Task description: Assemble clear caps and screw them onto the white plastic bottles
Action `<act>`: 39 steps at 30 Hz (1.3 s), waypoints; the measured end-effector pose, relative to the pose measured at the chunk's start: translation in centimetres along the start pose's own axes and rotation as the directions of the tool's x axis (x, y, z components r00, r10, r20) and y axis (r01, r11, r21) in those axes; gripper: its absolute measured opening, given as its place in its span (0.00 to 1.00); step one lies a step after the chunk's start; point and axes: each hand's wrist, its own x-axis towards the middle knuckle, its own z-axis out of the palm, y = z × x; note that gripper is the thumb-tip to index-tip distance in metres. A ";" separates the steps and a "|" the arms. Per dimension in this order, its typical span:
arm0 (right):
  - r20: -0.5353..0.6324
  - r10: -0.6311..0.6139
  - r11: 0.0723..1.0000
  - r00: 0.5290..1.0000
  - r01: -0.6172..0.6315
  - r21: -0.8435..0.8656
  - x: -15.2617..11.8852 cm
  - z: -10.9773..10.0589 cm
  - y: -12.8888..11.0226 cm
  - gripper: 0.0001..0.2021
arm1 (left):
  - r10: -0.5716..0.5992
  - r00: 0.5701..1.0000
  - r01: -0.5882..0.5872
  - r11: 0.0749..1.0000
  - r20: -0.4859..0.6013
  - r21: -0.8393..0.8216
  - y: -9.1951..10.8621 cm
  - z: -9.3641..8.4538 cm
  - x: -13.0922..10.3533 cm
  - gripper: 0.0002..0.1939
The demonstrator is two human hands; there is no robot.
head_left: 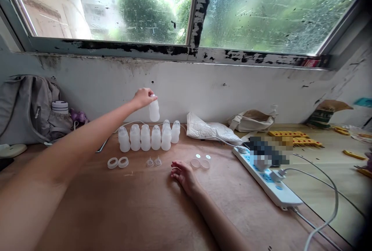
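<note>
Frosted, translucent plastic bottles point(145, 137) stand on a matt brown wooden table point(139, 204) beside a glossy white plastic power strip point(266, 177).

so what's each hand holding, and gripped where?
Left hand holds a bottle by its top, lifted above the row of bottles. Right hand rests on the table, holding nothing.

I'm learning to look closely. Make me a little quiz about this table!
1. True or false: the left hand holds a bottle up above the row of bottles.
2. What does the right hand rest on? A) the table B) the power strip C) the backpack
3. How many white rings lie in front of the row?

Key: 1 true. 2 A, the table; it holds nothing. 3 two.
</note>
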 end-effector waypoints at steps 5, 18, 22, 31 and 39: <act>0.011 -0.019 1.000 1.000 0.019 -0.011 0.4 -0.1 0.3 0.05 | 0.013 0.989 -0.015 1.000 0.149 0.016 -1.5 5.2 -0.7 0.16; 0.044 -0.030 0.999 0.999 0.031 -0.034 0.8 0.0 0.7 0.06 | 0.088 0.911 -0.081 0.996 0.403 -0.034 -3.1 9.8 -2.6 0.14; 0.047 -0.033 0.998 0.998 0.036 -0.046 0.8 0.1 0.7 0.06 | 0.099 0.923 -0.084 0.995 0.372 -0.057 -3.2 10.1 -2.9 0.15; 0.050 -0.043 0.994 0.998 0.048 -0.097 0.6 0.2 0.6 0.06 | 0.233 0.970 -0.221 0.964 0.072 -0.146 -1.0 6.3 -6.3 0.16; 0.069 -0.120 0.960 0.990 0.133 -0.247 0.6 0.3 0.8 0.06 | 0.251 0.968 -0.251 0.968 0.004 0.000 -5.5 5.9 -20.6 0.12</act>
